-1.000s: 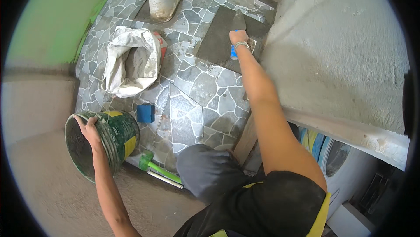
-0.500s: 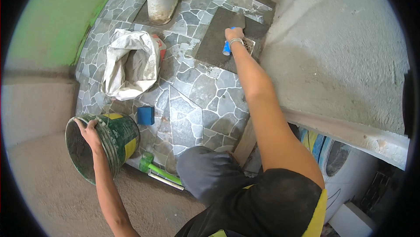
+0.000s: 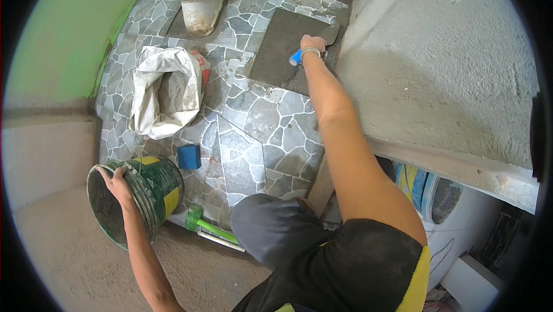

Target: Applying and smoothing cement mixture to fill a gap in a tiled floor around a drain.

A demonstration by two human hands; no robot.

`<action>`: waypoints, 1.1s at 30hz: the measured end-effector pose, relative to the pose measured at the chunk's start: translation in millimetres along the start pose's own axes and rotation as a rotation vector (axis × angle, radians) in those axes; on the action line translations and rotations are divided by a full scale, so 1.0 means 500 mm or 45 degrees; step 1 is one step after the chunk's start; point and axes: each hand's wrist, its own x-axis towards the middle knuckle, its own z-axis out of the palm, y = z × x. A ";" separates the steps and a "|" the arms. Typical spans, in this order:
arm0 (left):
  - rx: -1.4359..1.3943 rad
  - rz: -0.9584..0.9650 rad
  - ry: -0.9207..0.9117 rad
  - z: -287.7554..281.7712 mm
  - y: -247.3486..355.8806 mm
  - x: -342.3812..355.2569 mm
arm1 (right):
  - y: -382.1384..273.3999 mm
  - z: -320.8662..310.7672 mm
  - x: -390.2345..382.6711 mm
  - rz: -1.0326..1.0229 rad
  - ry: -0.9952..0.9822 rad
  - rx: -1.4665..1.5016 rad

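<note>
My left hand (image 3: 115,182) grips the rim of a tilted green plastic bucket (image 3: 167,177) with yellow patches and a mortar-smeared inside. At the upper right, my right hand (image 3: 312,44) is closed on a trowel with a blue handle (image 3: 295,59); its metal blade (image 3: 330,34) lies on or just over a square patch of grey mortar (image 3: 271,53) in the stone-pattern tiled floor (image 3: 276,116). An open white sack (image 3: 147,93) of grey powder stands between my hands, with a small blue block (image 3: 189,156) below it.
A dirty white toilet bowl (image 3: 199,7) stands at the top. A green mallet (image 3: 213,225) and cut tile pieces (image 3: 239,156) lie near my knee. Green-painted wall (image 3: 69,35) is at left, rough plaster (image 3: 443,70) at right, with blue buckets (image 3: 429,194) below its ledge.
My right hand first moved left, and the trowel blade has since turned from pointing upward to pointing right. My left hand still holds the bucket. The view has shifted slightly.
</note>
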 end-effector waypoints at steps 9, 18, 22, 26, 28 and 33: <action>-0.023 -0.076 -0.047 -0.009 -0.019 0.014 | -0.013 0.057 0.056 -0.081 -0.845 0.713; -0.052 -0.068 -0.004 -0.002 -0.012 0.006 | 0.016 0.069 0.082 0.184 -0.483 1.066; -0.015 -0.099 -0.017 -0.004 -0.013 0.016 | 0.041 0.048 0.059 0.248 -0.419 1.217; 0.009 -0.136 -0.048 -0.004 -0.008 0.011 | 0.046 0.062 0.025 0.308 -0.409 1.347; 0.011 -0.081 -0.009 -0.004 -0.005 0.002 | 0.037 0.065 0.027 0.271 -0.471 1.302; -0.007 -0.006 -0.007 -0.004 -0.013 0.005 | 0.032 0.035 0.062 0.225 -0.487 1.299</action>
